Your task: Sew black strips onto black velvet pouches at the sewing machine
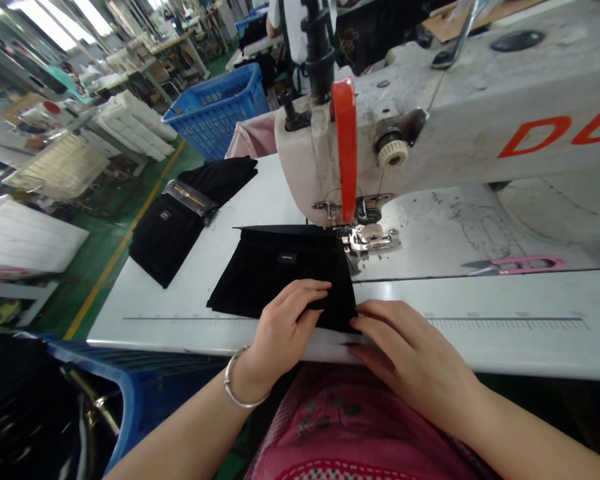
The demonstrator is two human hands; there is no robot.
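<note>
A black fabric piece with a small label lies on the white sewing table, its far right corner by the presser foot of the sewing machine. My left hand lies on the cloth's near edge, fingers curled and pressing it down. My right hand rests at the cloth's near right corner, fingers together and flat, pinning the edge at the table's front.
A stack of black pieces with a metal-clasped part lies at the table's left. Pink snips sit right of the needle. A blue basket stands behind, another blue bin by my left knee. Another person stands behind the machine.
</note>
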